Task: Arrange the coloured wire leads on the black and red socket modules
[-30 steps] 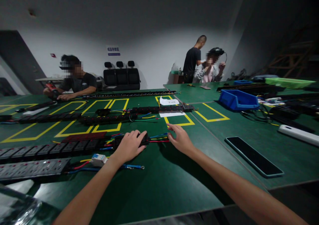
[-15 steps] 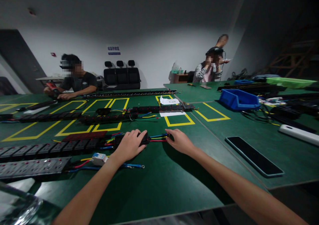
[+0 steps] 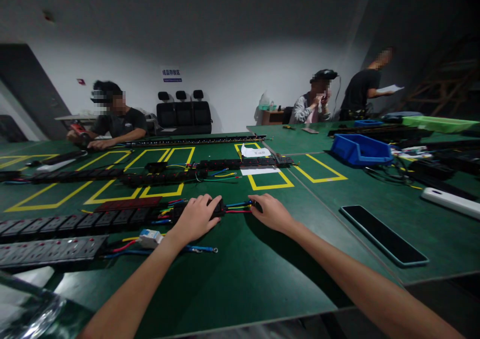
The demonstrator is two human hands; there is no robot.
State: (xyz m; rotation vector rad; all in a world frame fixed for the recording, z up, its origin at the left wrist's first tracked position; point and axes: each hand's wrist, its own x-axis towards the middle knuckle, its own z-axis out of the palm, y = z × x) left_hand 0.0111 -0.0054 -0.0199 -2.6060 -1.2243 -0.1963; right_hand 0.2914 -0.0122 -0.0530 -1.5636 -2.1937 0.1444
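Note:
My left hand (image 3: 197,218) rests over a black module (image 3: 219,207), its fingers wrapped on the top and near side. Blue, green and red wires (image 3: 237,208) run from the module's right end to my right hand (image 3: 268,211), whose thumb and fingers pinch their ends. To the left of the module, more coloured wires lead toward a row of black sockets (image 3: 108,221). Nearer to me lie a grey socket strip (image 3: 56,250), a white-and-blue breaker (image 3: 150,238) and blue wires with ring terminals (image 3: 200,249).
The green table (image 3: 240,289) carries a phone (image 3: 382,235), a white bar (image 3: 450,202), a blue bin (image 3: 360,150) and more socket strips (image 3: 161,179). Across it sits a person (image 3: 120,119) with a red tool; two other people are at the back right.
At the back right, a person holding paper has moved to the right, and the seated person's arms have shifted lower. My hands have stayed in place.

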